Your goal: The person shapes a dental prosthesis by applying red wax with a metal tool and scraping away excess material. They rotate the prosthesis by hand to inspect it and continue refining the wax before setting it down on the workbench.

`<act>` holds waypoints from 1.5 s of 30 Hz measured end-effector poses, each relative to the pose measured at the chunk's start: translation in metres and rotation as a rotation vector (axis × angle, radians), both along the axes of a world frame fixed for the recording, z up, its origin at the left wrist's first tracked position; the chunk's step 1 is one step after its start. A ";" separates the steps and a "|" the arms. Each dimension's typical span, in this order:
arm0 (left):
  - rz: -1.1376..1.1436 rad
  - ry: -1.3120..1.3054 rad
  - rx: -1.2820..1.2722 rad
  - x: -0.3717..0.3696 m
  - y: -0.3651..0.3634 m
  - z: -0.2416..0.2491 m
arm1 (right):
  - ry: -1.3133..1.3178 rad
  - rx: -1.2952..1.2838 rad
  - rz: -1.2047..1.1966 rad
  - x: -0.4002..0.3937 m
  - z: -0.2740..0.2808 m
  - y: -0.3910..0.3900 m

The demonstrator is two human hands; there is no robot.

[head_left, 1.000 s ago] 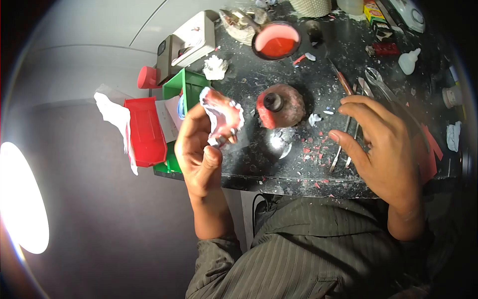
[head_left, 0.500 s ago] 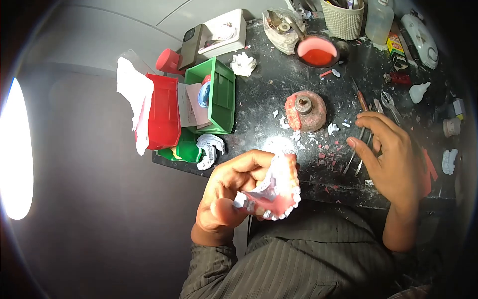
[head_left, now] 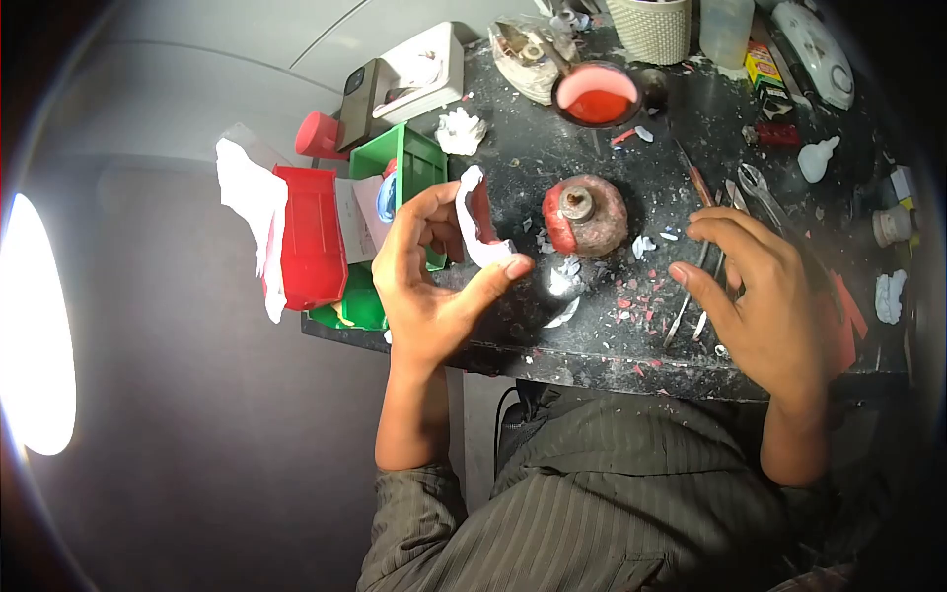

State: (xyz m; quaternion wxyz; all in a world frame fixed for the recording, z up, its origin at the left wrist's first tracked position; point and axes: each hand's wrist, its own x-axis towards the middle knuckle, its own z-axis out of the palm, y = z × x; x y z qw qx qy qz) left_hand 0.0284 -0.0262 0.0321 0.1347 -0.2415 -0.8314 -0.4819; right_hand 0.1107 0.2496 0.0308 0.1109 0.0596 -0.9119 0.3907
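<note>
My left hand [head_left: 424, 281] grips a dental cast [head_left: 472, 212] by its edges, with the thumb at the near end and the fingers at the far end. The cast is tilted, showing a white plaster arch with pink wax inside. It is held above the worktop, beside the green bin. My right hand [head_left: 755, 306] hovers over slim metal tools [head_left: 689, 301], thumb and forefinger apart with nothing between them. A wooden-handled wax knife [head_left: 698, 185] and pliers-like tool [head_left: 762, 189] lie just beyond it. A round spirit lamp [head_left: 602, 222] with reddish wax on its side stands between the hands.
A pan [head_left: 597, 94] of red wax sits at the back. Left are a red bin [head_left: 314, 237], a green bin [head_left: 424, 158] and a white tray [head_left: 444, 64]. A woven basket [head_left: 651, 30] and bottle [head_left: 728, 35] stand behind. Wax and plaster scraps [head_left: 646, 301] litter the black worktop [head_left: 533, 345].
My left hand has moved up and left over the worktop and turned the cast, so its teeth no longer face me. My right hand stays in nearly the same place.
</note>
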 end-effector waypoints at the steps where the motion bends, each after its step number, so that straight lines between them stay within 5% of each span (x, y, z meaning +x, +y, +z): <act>1: -0.009 -0.004 -0.003 -0.004 0.002 0.000 | -0.015 -0.025 -0.007 0.000 0.000 0.000; 3: 0.012 0.209 -0.281 -0.011 0.006 0.001 | -0.010 -0.027 -0.012 0.001 0.000 0.001; 7: -0.001 0.294 -0.424 -0.017 0.015 0.001 | -0.011 -0.060 0.004 0.002 -0.004 0.001; 27: -0.049 0.601 -0.690 -0.015 0.032 0.000 | -0.027 -0.068 0.021 0.006 -0.006 0.005; 29: -0.031 0.635 -0.653 -0.016 0.032 0.004 | -0.010 -0.076 0.024 0.005 -0.006 0.005; 31: 0.036 0.402 -0.513 -0.003 0.023 0.012 | -0.029 -0.083 0.020 0.005 -0.005 0.006; 35: 0.019 -0.246 0.312 0.021 0.007 -0.005 | 0.055 -0.066 -0.002 0.003 -0.008 0.004; 40: 0.087 -0.623 0.606 0.047 -0.004 -0.004 | 0.051 -0.057 -0.006 0.004 -0.010 -0.003; 45: -0.007 -0.673 0.620 0.051 -0.016 -0.005 | 0.049 0.048 0.035 0.001 -0.001 -0.001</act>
